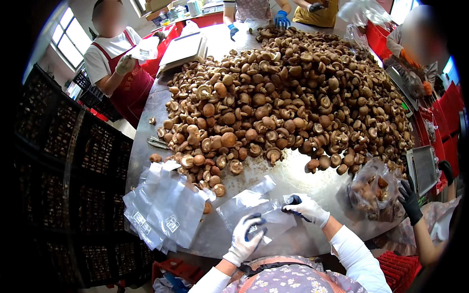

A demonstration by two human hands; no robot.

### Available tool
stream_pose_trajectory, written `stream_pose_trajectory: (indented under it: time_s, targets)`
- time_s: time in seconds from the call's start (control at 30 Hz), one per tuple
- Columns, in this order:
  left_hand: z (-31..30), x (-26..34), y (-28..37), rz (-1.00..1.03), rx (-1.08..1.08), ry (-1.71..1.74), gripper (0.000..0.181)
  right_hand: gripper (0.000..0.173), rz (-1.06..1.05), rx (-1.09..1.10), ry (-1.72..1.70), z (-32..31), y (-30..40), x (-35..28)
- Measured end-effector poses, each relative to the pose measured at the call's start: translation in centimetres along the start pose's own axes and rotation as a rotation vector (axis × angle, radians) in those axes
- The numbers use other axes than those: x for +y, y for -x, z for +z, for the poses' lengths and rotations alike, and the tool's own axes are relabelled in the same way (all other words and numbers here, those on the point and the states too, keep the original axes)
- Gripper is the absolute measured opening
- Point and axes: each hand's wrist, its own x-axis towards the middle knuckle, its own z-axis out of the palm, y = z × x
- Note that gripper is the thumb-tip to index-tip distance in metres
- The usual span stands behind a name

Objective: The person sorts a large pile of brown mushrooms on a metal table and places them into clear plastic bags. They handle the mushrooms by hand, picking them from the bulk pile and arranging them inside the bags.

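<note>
In front of me on the steel table (231, 241) lies a flat clear plastic bag (234, 212). My right hand (309, 211), in a white glove with dark fingertips, pinches the bag's right end between thumb and fingers. My left hand (244, 238), gloved alike, curls over the near edge of the bag beside a printed label; whether it grips the film is unclear. To the left is a loose stack of clear plastic bags (172, 208), some with printed labels. A large heap of shiitake mushrooms (278, 99) covers the table beyond my hands.
A filled bag of mushrooms (377, 190) stands at right, near a co-worker's black-gloved hand (410, 201). Scales stand at right (421, 170) and far left (183, 49). A box cutter (157, 143) lies left. Stacked black crates (73, 175) flank the table; other people stand around it.
</note>
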Motion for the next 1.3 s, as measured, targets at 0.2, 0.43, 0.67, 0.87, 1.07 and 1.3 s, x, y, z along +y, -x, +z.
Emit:
stream_pose_trajectory:
  time_s: [0.2, 0.43, 0.67, 0.87, 1.07, 1.3]
  targets:
    - [1.7, 1.6, -2.9, -0.429, 0.098, 0.535, 0.026, 0.023, -0.015, -0.021, -0.683, 3.1, 1.4, 2.0]
    - [4.6, 2.1, -3.8, -0.590, -0.235, 0.506, 0.029, 0.020, -0.131, 0.247, -0.339, 5.7, 3.8, 3.3]
    - [-0.9, 2.0, -4.3, -0.634, 0.543, 1.338, 0.017, 0.006, -0.149, 0.500, -1.127, -1.8, 6.4, 7.2]
    - [-1.5, -0.1, -3.7, -0.130, 0.364, -0.084, 0.071, 0.010, -0.011, 0.411, -1.092, -0.6, 6.6, 4.7]
    - [2.5, 9.3, -6.7, 0.394, -0.136, -0.584, 0.103, 0.013, -0.287, 0.527, -0.496, 2.3, 8.6, -2.8]
    - [2.3, 3.8, -7.9, 0.057, 0.284, -0.121, 0.030, 0.067, -0.386, 0.329, 0.590, -1.7, 15.1, -5.3]
